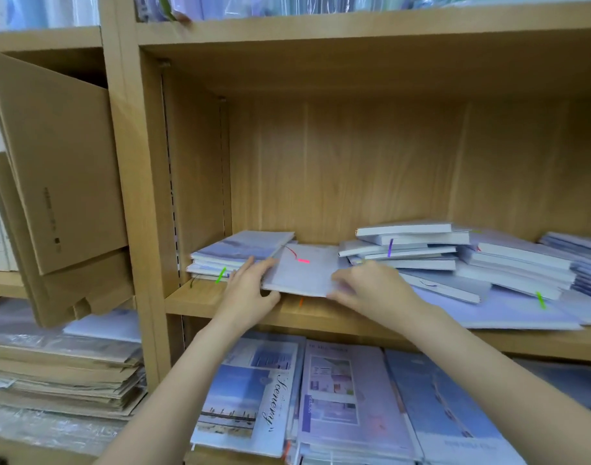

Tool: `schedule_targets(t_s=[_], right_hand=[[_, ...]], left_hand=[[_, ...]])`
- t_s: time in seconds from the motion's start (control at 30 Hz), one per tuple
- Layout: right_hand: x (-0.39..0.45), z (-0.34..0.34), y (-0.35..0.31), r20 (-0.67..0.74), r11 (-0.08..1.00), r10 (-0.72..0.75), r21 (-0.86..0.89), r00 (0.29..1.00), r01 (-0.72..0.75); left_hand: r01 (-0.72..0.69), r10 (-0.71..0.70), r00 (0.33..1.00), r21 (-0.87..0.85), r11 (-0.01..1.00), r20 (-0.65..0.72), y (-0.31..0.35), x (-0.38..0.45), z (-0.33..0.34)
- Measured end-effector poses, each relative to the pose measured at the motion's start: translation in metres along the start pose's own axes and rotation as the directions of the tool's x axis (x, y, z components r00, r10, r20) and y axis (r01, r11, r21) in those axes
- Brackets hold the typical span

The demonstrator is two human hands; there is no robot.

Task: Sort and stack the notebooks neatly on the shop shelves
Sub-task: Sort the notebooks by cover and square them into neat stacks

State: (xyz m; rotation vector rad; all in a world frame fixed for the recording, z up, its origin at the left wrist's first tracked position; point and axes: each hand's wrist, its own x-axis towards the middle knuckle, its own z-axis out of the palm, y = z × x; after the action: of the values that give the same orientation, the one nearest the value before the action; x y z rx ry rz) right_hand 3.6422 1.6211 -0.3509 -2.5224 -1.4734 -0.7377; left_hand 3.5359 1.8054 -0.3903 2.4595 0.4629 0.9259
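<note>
Grey notebook (302,273) gripped at both edges by left hand (250,290) and right hand (371,286) — mid-sort; next, squared onto left stack (233,253) — judged.

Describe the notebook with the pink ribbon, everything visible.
The notebook with the pink ribbon has a pale lilac-grey cover and a red-pink ribbon marker lying across the top. It is closed and lies flat at the front of the middle shelf, between two stacks. The left hand holds its left edge, the right hand its right corner.
</note>
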Motion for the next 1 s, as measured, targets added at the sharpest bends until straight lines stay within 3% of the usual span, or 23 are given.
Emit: schedule_targets(t_s=[0.07,0.13,0.17,0.23,0.3,0.33,0.4,0.53,0.7,0.77,0.87,0.97,1.0], right_hand=[[-0.006,-0.015,0.015,-0.303,0.985,0.020,0.171,0.953,0.034],[-0.004,-0.027,0.039,-0.527,0.985,-0.007,0.143,0.850,0.096],[-0.001,-0.031,0.052,-0.468,0.997,-0.017,0.060,0.884,0.051],[0.010,-0.041,0.076,-0.113,0.989,0.110,-0.088,0.987,-0.121],[0.016,-0.048,0.094,0.155,0.953,0.278,-0.170,0.948,-0.251],[0.017,-0.050,0.101,0.197,0.954,0.292,-0.135,0.936,-0.269],[0.016,-0.052,0.105,0.132,0.960,0.276,-0.076,0.952,-0.268],[0.004,-0.052,0.100,-0.030,0.947,0.236,-0.218,0.971,-0.237],[-0.018,-0.079,0.093,-0.064,0.949,0.111,-0.291,0.992,-0.125],[-0.016,-0.081,0.080,-0.225,0.953,0.013,-0.293,0.974,-0.080],[0.004,-0.071,0.041,-0.376,0.971,0.009,-0.218,0.926,-0.098],[0.022,-0.039,-0.009,-0.340,0.953,-0.171,-0.296,0.925,0.068],[0.023,-0.026,-0.022,-0.223,0.942,-0.212,-0.306,0.951,0.138]], left_hand=[[-0.113,0.110,0.993,0.085,0.990,0.029,0.009,-0.002,-0.003],[-0.205,0.192,0.977,0.154,0.967,0.097,0.020,0.002,-0.001],[-0.215,0.194,0.972,0.169,0.962,0.133,0.025,0.005,0.002],[-0.174,0.149,0.976,0.155,0.973,0.160,0.032,0.009,0.009],[-0.078,0.071,0.985,0.042,0.996,0.156,0.033,0.009,0.012],[-0.034,0.040,0.988,-0.044,0.998,0.149,0.031,0.009,0.011],[0.007,0.012,0.994,-0.169,0.986,0.112,0.027,0.006,0.007],[0.027,-0.040,0.998,-0.243,0.970,-0.046,0.021,-0.008,0.004],[0.133,-0.195,0.980,-0.593,0.794,-0.041,0.011,-0.024,-0.002],[0.132,-0.214,0.975,-0.613,0.779,-0.061,0.012,-0.023,-0.006],[0.127,-0.233,0.966,-0.577,0.807,-0.113,0.020,-0.018,-0.009],[0.105,-0.203,0.965,-0.466,0.878,-0.164,0.019,-0.016,-0.009],[0.081,-0.165,0.970,-0.401,0.913,-0.179,0.016,-0.017,-0.009]])
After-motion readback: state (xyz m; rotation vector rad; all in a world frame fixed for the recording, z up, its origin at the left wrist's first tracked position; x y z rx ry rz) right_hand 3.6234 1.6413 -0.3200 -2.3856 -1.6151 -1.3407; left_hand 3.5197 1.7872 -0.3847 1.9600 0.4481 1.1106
